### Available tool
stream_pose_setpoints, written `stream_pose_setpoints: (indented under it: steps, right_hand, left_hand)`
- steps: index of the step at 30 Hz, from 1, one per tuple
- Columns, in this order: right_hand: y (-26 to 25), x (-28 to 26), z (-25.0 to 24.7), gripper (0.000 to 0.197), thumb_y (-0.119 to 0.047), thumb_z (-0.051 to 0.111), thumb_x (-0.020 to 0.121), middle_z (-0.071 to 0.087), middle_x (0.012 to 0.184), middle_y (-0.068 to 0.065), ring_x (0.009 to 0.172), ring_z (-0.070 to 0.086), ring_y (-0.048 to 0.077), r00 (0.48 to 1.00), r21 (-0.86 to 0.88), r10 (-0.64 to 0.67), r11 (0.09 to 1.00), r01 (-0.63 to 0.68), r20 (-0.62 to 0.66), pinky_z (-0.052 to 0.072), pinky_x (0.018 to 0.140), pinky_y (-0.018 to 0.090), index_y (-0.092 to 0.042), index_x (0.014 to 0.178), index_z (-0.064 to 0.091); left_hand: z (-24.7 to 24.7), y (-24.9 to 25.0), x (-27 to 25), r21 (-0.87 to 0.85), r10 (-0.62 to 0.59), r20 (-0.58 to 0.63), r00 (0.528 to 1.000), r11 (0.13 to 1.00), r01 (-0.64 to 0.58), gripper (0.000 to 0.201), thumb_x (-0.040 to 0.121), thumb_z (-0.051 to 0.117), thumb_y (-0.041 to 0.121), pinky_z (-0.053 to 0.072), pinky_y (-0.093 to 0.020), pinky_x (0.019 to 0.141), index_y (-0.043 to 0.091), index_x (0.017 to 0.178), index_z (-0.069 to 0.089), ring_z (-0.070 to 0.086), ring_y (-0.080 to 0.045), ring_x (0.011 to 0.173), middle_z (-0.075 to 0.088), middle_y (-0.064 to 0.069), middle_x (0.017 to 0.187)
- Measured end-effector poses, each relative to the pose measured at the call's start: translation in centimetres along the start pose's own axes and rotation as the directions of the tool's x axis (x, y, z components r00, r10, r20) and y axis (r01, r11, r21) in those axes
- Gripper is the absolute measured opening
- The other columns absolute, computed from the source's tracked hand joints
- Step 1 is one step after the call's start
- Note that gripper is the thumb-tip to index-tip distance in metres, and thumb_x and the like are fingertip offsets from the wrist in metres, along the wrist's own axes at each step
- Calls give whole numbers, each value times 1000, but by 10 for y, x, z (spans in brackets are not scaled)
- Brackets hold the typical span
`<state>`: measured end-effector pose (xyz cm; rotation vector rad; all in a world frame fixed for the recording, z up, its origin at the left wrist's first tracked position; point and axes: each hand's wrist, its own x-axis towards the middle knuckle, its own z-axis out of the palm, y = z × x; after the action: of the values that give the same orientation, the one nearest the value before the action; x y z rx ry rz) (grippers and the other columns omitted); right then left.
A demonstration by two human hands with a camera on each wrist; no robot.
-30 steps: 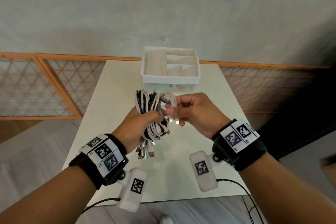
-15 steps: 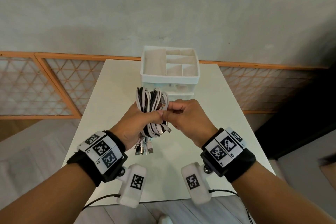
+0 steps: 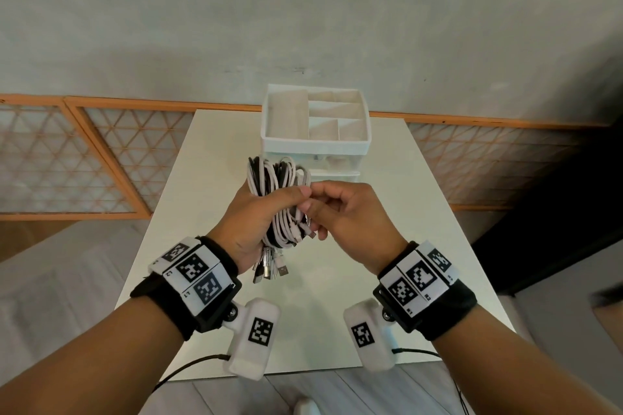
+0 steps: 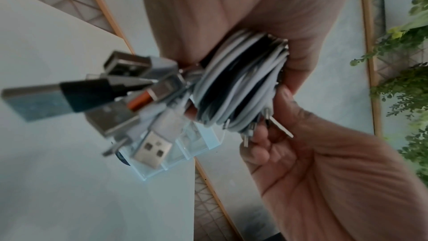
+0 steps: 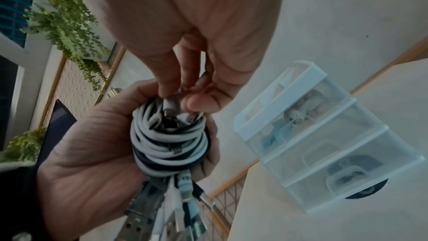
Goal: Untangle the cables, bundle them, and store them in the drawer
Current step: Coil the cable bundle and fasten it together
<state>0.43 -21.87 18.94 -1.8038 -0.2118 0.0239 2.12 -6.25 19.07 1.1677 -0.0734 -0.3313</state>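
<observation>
A bundle of white and black cables [image 3: 274, 194] [image 4: 238, 84] [image 5: 169, 140] is held upright above the white table [image 3: 209, 212]. My left hand [image 3: 251, 212] [image 5: 92, 153] grips the bundle round its middle; USB plugs [image 3: 269, 268] [image 4: 97, 96] hang out below the fist. My right hand [image 3: 340, 212] [image 4: 289, 144] [image 5: 185, 87] pinches cable ends at the bundle's right side with thumb and fingertips. A white and clear drawer unit [image 3: 315, 131] [image 5: 308, 135] stands just behind the hands, its drawers closed.
The drawer unit's top tray has several compartments [image 3: 286, 114]. Small items show through the clear drawers [image 5: 298, 115]. A wooden lattice rail [image 3: 84, 158] runs behind the table along a grey wall. Green plants [image 5: 67, 20] hang to one side.
My right hand has brought the loose cable ends in against the bundle and now pinches them close to the left thumb. The bundle has stayed in the left hand.
</observation>
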Motion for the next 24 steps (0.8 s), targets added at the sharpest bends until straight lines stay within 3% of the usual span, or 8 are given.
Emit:
stream_pose_setpoints:
  steps: [3, 6, 9, 12, 15, 17, 20, 24]
  right_hand:
    - [2, 1, 2, 19, 0, 66, 92, 65, 57, -9, 50, 57, 7, 998, 33, -2, 999, 4, -63, 48, 52, 23, -16, 83, 72]
    - [4, 6, 0, 27, 7, 63, 88, 64, 55, -9, 48, 54, 9, 994, 42, 4, 999, 0, -110, 45, 48, 23, -16, 73, 65]
    - [4, 7, -1, 23, 8, 64, 87, 64, 54, -9, 48, 52, 11, 997, 64, 15, 998, -10, -76, 42, 47, 16, -12, 74, 65]
    - [2, 6, -3, 8, -1, 71, 87, 65, 59, -9, 50, 51, 13, 1000, 6, -9, 1000, 9, -6, 41, 49, 18, -7, 81, 71]
    - [0, 10, -9, 6, -1, 68, 89, 67, 66, -1, 50, 51, 10, 999, -27, 4, 1000, -3, 51, 42, 51, 18, -1, 83, 71]
    - [-2, 13, -12, 12, -3, 64, 89, 66, 66, 4, 49, 51, 11, 999, 55, 24, 998, -26, 23, 39, 48, 19, 6, 82, 66]
    - [-3, 13, -8, 16, -12, 62, 92, 65, 65, 3, 49, 50, 16, 999, 123, 35, 992, -32, -25, 39, 48, 24, -3, 80, 63]
    - [4, 12, -5, 14, -2, 55, 97, 58, 58, 6, 44, 50, 22, 996, 118, 28, 993, -18, -83, 42, 49, 31, 2, 84, 58]
  left_hand:
    - [1, 0, 0, -7, -21, 8, 1000, 1000, 21, 43, 77, 71, 5, 57, -36, 61, -20, 109, 56, 64, -35, 74, 63, -29, 89]
    - [3, 2, 0, 39, -57, 12, 998, 998, 57, 34, 77, 74, 2, 57, -41, 71, -11, 107, 64, 67, -34, 77, 69, -25, 89]
    - [4, 4, 2, 34, -59, -4, 998, 998, 60, 40, 78, 71, 6, 58, -39, 70, -17, 109, 60, 68, -35, 77, 68, -29, 90]
    - [6, 2, 0, 26, -51, -20, 998, 998, 52, 46, 79, 72, 15, 57, -39, 69, -18, 109, 60, 67, -37, 77, 66, -34, 92]
    - [8, 1, -1, 22, -83, -14, 996, 996, 83, 29, 81, 69, 20, 56, -33, 65, -7, 92, 70, 67, -30, 69, 69, -25, 81]
    - [10, 4, 0, 41, -90, 27, 996, 995, 89, 21, 87, 65, 19, 55, -31, 62, -1, 84, 71, 66, -29, 65, 67, -23, 74]
    - [10, 9, 0, 35, -90, 55, 994, 996, 88, 23, 92, 60, 17, 56, -33, 63, -5, 89, 67, 66, -32, 65, 64, -26, 77]
    - [9, 8, 1, 20, -92, 45, 995, 996, 91, 39, 86, 65, 19, 57, -39, 67, -16, 102, 62, 67, -36, 70, 68, -30, 81]
